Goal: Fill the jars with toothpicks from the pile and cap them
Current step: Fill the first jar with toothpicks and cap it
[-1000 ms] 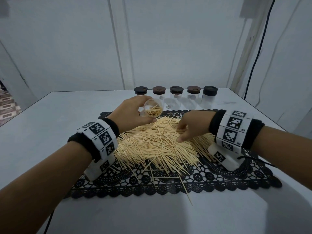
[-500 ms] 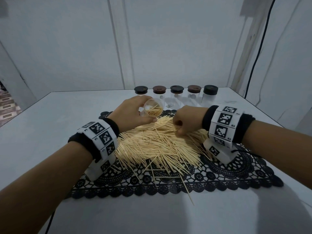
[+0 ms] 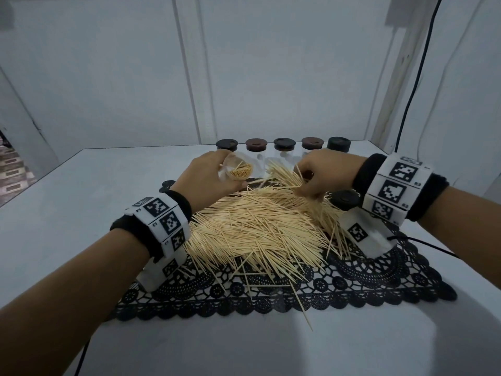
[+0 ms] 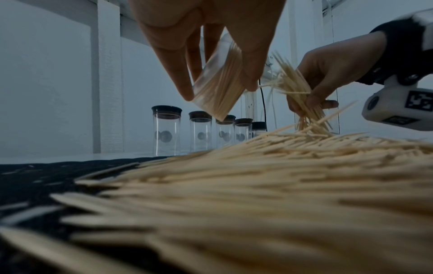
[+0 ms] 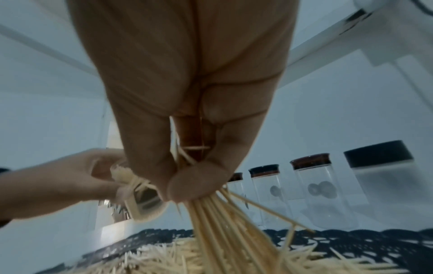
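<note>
A big pile of toothpicks (image 3: 257,229) lies on a black lace mat (image 3: 379,280). My left hand (image 3: 208,177) grips a clear uncapped jar (image 3: 238,170) above the pile's far edge. The jar is tilted with its mouth toward the right and is partly filled with toothpicks. In the left wrist view my fingers wrap the jar (image 4: 218,85). My right hand (image 3: 322,177) pinches a bunch of toothpicks (image 3: 284,177), raised just off the pile, right of the jar mouth. The bunch (image 5: 225,231) fans downward from my right fingertips (image 5: 187,185). A loose black cap (image 3: 345,199) lies under my right wrist.
Several clear capped jars (image 3: 283,147) stand in a row behind the mat on the white table (image 3: 81,213), close behind both hands. Walls enclose the table at the back and right. A black cable (image 3: 412,90) hangs down the right wall. Stray toothpicks (image 3: 303,308) lie over the mat's front edge.
My right hand closed on a bunch of toothpicks and lifted it off the pile, up and back toward the jar mouth. The left hand kept the jar tilted in about the same place.
</note>
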A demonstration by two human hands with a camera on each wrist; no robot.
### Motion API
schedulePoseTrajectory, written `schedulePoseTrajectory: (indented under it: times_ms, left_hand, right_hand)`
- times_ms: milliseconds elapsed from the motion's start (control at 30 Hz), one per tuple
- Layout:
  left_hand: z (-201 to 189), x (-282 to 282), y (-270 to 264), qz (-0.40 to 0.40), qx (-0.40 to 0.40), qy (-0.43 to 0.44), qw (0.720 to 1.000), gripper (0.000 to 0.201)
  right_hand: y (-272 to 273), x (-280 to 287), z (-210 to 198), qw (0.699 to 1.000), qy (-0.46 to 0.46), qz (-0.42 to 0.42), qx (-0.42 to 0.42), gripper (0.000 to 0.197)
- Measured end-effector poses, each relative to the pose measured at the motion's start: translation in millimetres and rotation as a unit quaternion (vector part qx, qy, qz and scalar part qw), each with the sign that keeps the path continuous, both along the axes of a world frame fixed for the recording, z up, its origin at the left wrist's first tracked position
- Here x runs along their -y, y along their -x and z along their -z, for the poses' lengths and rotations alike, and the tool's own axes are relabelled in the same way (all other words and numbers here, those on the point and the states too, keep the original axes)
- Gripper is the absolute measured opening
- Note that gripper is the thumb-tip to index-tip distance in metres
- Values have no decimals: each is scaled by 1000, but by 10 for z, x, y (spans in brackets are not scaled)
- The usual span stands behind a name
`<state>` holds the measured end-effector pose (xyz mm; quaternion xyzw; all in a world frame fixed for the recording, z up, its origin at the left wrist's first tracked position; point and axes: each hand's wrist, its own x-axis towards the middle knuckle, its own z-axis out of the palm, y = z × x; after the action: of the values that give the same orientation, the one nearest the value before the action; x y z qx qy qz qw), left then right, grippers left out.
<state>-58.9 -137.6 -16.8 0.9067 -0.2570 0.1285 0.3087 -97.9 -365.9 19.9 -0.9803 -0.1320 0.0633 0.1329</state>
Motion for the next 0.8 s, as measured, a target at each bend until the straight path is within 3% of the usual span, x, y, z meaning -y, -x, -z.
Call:
schedulePoseTrajectory:
  times_ms: [200,333,433,667,800]
  left_hand:
    - [-11,21,27,11,-39,-48,998,58]
    - [-4,31,30,20,-61,-65,996,54]
    - [2,31,29,25,-66,-80,994,54]
    - [2,36,28,35,-75,-93,992,58]
    - [-14,44,60,40,-75,-89,992,59]
  right_hand:
    - [19,15,-21,990,-139,20,25,21]
    - [65,-66,-80,959,-279,35,26,7]
    - [90,-149,-165,933,-358,32,31,10]
    - [56,-336,-314,882,-465,7,76,5]
    - [18,-454,-249,880,-468,4,81,5]
